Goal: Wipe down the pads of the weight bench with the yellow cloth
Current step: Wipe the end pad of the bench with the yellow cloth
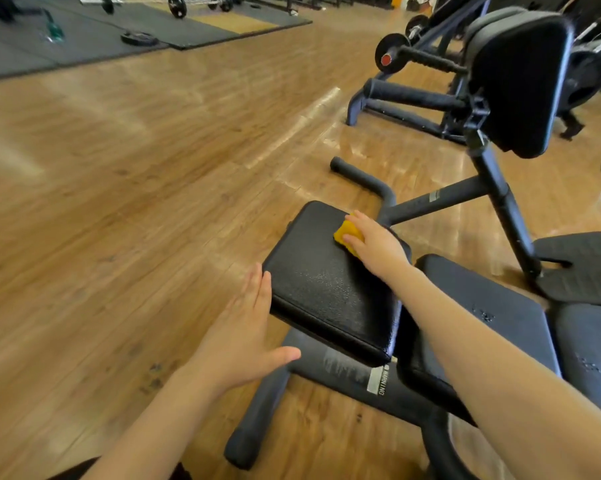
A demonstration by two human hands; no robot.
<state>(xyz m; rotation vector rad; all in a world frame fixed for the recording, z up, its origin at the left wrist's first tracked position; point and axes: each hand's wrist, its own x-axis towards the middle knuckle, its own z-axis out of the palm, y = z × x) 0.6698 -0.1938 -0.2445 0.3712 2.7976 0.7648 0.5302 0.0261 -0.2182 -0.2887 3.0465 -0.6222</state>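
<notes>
Your right hand (375, 245) presses the yellow cloth (348, 235) onto the far corner of the black seat pad (326, 285), fingers curled over it. Your left hand (243, 334) rests flat-fingered against the pad's left edge.

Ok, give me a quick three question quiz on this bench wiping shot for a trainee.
1. True or false: the left hand grips the cloth.
2. The cloth lies on which part of the seat pad? A) near edge B) far right corner C) underside
3. Fill in: the back pad beside the seat pad shows scattered ____.

Key: 1. False, the right hand holds it; the left hand is open beside the seat pad. 2. B. 3. droplets.
</notes>
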